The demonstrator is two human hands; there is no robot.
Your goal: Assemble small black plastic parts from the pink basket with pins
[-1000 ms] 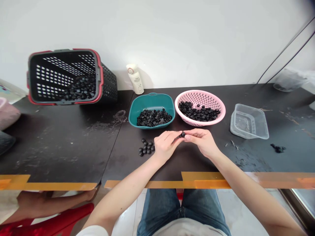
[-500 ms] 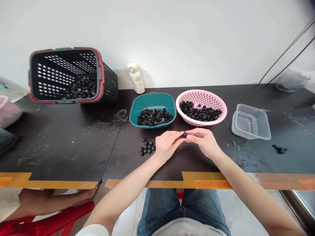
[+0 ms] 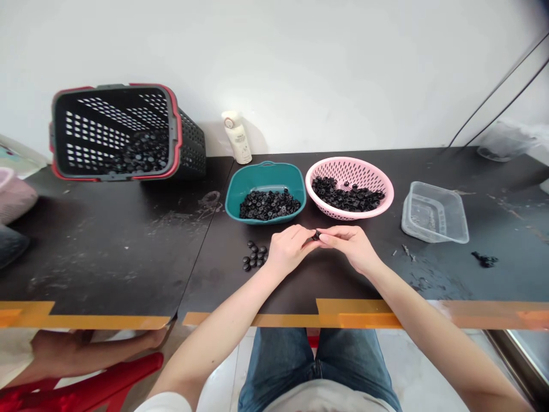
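Observation:
Between the fingertips of both hands is a small black plastic part [image 3: 316, 235], mostly covered by the fingers. My left hand [image 3: 289, 247] pinches it from the left, and my right hand [image 3: 349, 246] from the right. Left of my left hand lies a group of round black caps [image 3: 254, 256] on the dark table. Just beyond the hands stand a teal basin [image 3: 231, 197] with small black round pieces [image 3: 270, 205] in it and a pink colander [image 3: 388, 200] with black plastic pieces [image 3: 347, 197].
A grey and red basket [image 3: 193, 143] holding black round parts lies tipped at the left, near a white bottle [image 3: 238, 137]. To the right are a clear plastic tub [image 3: 446, 229], tiny metal pins [image 3: 408, 253] and black pieces [image 3: 484, 260]. Orange tape [image 3: 274, 319] runs along the table's edge.
Both hands have shifted slightly left with the small black part still pinched between them. The containers look the same.

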